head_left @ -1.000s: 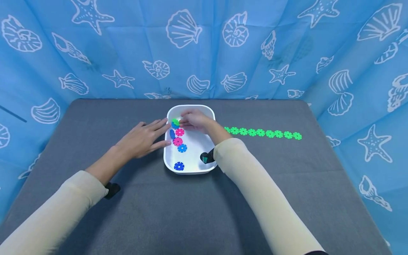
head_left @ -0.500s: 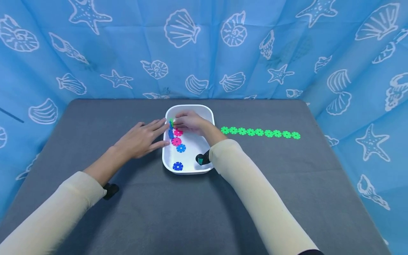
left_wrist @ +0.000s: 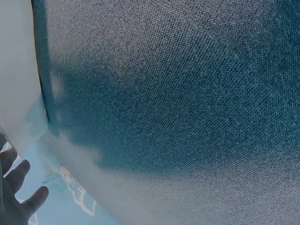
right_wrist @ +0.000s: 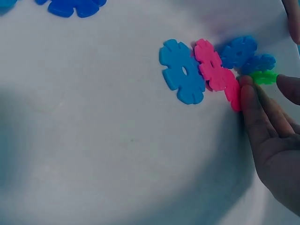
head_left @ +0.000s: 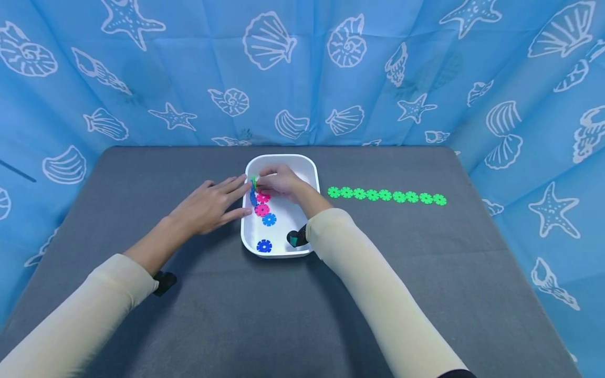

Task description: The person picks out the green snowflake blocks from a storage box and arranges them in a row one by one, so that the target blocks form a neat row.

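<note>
In the head view a white tray (head_left: 302,251) holds flower-shaped discs along its left side. My right hand (head_left: 282,181) reaches into its far left part. In the right wrist view this hand's fingers and thumb pinch a green flower disc (right_wrist: 265,77), which stands tilted near blue discs (right_wrist: 239,51). Pink discs (right_wrist: 209,65) and a light blue disc (right_wrist: 183,71) lie beside the fingers. My left hand (head_left: 208,207) rests with its fingers spread at the tray's left rim; in the left wrist view only part of that hand (left_wrist: 18,197) shows.
A row of several green flower discs (head_left: 385,195) lies on the grey table (head_left: 236,325) to the right of the tray. One dark blue disc (head_left: 264,245) sits apart at the tray's near left. A blue curtain (head_left: 312,79) with shell prints hangs behind.
My right hand has moved slightly left in the tray, and the green disc has gone from lying flat to standing edge-on at its fingertips. The left hand has stayed at the rim.
</note>
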Demonstrator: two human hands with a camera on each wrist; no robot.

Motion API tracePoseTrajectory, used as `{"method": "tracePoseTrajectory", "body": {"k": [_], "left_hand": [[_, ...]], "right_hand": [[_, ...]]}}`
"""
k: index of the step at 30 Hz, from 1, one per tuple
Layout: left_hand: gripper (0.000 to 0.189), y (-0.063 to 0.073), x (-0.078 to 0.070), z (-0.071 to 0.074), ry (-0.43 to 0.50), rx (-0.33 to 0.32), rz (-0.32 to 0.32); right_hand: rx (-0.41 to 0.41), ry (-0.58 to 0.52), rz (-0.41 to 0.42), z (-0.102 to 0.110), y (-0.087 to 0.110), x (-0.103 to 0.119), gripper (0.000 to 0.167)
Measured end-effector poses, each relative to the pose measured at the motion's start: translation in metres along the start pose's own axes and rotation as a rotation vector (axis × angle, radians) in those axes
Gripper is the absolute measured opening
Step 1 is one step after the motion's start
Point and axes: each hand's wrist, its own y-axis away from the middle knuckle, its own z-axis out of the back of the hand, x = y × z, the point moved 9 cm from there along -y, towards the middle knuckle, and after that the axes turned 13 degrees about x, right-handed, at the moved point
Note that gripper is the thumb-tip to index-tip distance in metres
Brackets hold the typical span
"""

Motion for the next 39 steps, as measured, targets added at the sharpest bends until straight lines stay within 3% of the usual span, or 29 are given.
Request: {"method": "tracePoseTrajectory", "body": {"k": [13,23,29,39], "left_hand": [[0.076,0.0,0.001,0.0,0.003,0.016,0.015],[0.076,-0.001,0.001,0.001,0.005,0.016,0.019],[0.076,-0.001,0.001,0.001,0.006,0.02,0.017],[0.077,0.0,0.002,0.0,0.023,0.021,0.018]], "right_hand": [[-0.06,0.037,-0.015,0.006,0.0,-0.003,0.026],[-0.083,0.224,0.004,0.011,0.006,0.006,0.023],[-0.113,0.401,0.003,0.015,0.021,0.024,0.022],[-0.047,0.605,0.013,0.028,0.061,0.053,0.018]]}}
